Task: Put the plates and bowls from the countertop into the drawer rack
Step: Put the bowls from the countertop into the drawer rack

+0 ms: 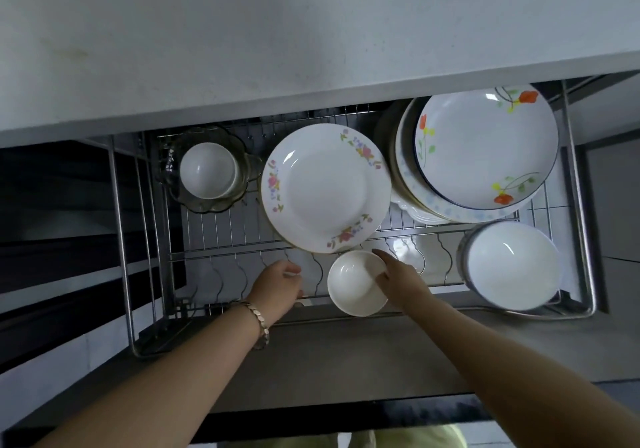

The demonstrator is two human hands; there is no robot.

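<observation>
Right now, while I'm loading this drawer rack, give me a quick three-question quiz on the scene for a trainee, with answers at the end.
1. True or false: the right hand holds the small white bowl by its rim.
2. The plate with orange flowers lies: A) on top of the plate stack at the back right of the rack; B) upright in the front slots; C) on the countertop.
3. Fill in: the back-left white bowl sits inside a scalloped ____ dish.

Key: 1 true; 2 A; 3 glass.
</observation>
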